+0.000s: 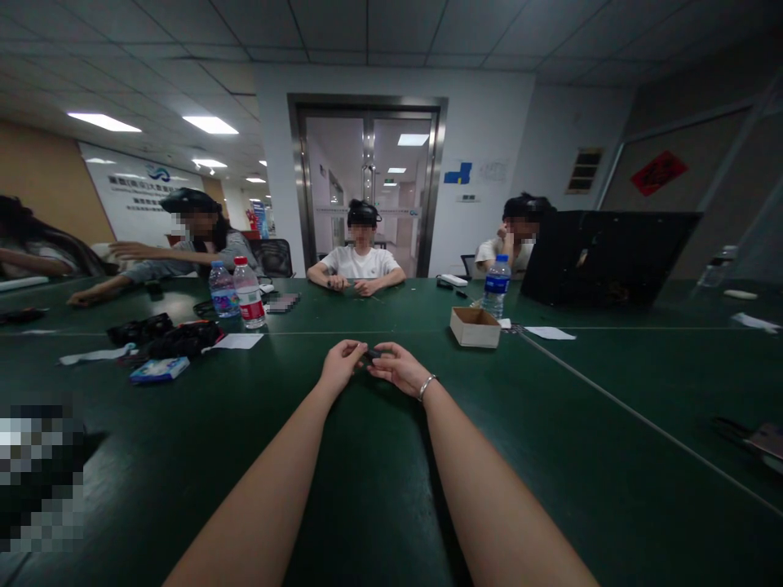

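Both my arms reach forward over a dark green table. A small dark object sits between my hands, too small to name. My right hand, with a silver bracelet at the wrist, has its fingers closed round it. Beside it on the left, my left hand is closed, thumb and fingertips pinched together near the object's end. Whether those fingertips grip the same object or something else is hidden.
An open cardboard box stands right of my hands, by a blue-capped bottle and a black monitor. Leftward are two bottles, one red-capped, black gear and a blue packet. Several people sit around the table, one person opposite.
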A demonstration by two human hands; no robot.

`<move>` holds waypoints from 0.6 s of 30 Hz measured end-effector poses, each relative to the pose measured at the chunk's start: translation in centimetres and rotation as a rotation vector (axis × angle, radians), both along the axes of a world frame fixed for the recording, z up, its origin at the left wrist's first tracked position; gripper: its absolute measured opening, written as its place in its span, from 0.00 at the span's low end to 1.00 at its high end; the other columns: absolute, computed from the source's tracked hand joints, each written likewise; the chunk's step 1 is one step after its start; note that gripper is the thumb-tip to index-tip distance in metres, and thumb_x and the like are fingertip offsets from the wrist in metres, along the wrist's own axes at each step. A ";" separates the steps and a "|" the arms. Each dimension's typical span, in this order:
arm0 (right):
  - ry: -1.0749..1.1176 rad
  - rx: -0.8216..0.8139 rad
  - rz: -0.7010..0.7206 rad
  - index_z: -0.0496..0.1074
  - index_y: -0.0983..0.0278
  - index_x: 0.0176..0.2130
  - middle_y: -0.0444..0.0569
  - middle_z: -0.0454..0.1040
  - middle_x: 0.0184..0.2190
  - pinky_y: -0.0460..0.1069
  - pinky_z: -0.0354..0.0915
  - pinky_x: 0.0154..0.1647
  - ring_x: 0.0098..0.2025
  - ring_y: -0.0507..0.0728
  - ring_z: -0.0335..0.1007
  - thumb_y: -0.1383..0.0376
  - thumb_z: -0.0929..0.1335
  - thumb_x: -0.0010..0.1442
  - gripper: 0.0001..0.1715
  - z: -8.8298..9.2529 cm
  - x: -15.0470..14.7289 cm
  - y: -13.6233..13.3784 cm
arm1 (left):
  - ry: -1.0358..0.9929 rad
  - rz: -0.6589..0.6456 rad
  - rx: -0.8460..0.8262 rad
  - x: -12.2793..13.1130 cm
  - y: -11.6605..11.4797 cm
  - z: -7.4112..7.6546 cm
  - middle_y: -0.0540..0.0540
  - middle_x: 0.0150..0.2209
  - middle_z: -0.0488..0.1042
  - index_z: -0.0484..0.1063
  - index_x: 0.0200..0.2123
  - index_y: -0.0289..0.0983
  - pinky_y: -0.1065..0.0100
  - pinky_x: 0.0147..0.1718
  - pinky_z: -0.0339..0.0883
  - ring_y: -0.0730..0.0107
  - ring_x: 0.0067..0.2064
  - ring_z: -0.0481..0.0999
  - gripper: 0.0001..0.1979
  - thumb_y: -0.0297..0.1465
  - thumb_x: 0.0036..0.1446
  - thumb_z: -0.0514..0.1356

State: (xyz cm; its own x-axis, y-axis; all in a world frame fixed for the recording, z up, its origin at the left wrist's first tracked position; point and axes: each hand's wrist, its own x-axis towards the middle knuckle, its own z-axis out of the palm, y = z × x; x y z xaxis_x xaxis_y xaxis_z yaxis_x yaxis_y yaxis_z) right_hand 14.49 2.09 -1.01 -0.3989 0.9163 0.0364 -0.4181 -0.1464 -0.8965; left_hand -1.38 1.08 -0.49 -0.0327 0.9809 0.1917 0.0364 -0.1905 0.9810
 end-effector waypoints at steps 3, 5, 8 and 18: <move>-0.013 0.029 0.034 0.63 0.66 0.41 0.45 0.72 0.30 0.49 0.72 0.36 0.31 0.56 0.75 0.75 0.73 0.46 0.24 0.1 0.0 -0.2 | 0.009 -0.010 0.026 0.5 -0.3 0.7 0.46 0.30 0.73 0.70 0.35 0.34 0.78 0.18 0.56 0.77 0.24 0.68 0.19 0.42 0.44 0.63; -0.028 0.028 0.054 0.62 0.66 0.41 0.46 0.72 0.30 0.49 0.72 0.37 0.31 0.55 0.75 0.73 0.73 0.49 0.22 0.3 0.0 -0.4 | 0.017 -0.018 0.037 0.7 -0.6 1.2 0.46 0.29 0.72 0.71 0.36 0.34 0.78 0.18 0.55 0.77 0.24 0.67 0.18 0.41 0.45 0.62; -0.049 -0.006 0.074 0.63 0.67 0.39 0.52 0.74 0.32 0.49 0.71 0.37 0.32 0.54 0.75 0.67 0.70 0.56 0.13 0.5 0.1 -0.5 | 0.032 -0.040 0.026 0.4 -0.8 1.5 0.45 0.30 0.72 0.72 0.38 0.34 0.78 0.17 0.53 0.77 0.24 0.66 0.19 0.42 0.47 0.61; -0.092 -0.118 0.038 0.64 0.70 0.43 0.53 0.73 0.23 0.46 0.69 0.30 0.26 0.53 0.73 0.56 0.52 0.68 0.23 1.1 -0.5 -1.0 | 0.051 -0.160 0.035 0.7 -1.3 2.0 0.44 0.36 0.72 0.66 0.41 0.36 0.79 0.17 0.55 0.75 0.26 0.71 0.22 0.46 0.48 0.58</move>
State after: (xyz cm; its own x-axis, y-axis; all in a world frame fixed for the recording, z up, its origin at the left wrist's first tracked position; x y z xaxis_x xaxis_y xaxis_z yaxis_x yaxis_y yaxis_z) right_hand 13.98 1.11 0.09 -0.4302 0.8962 -0.1085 -0.3274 -0.2669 -0.9064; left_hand -0.72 -0.21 1.49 0.1339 0.9656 0.2230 0.0529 -0.2317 0.9714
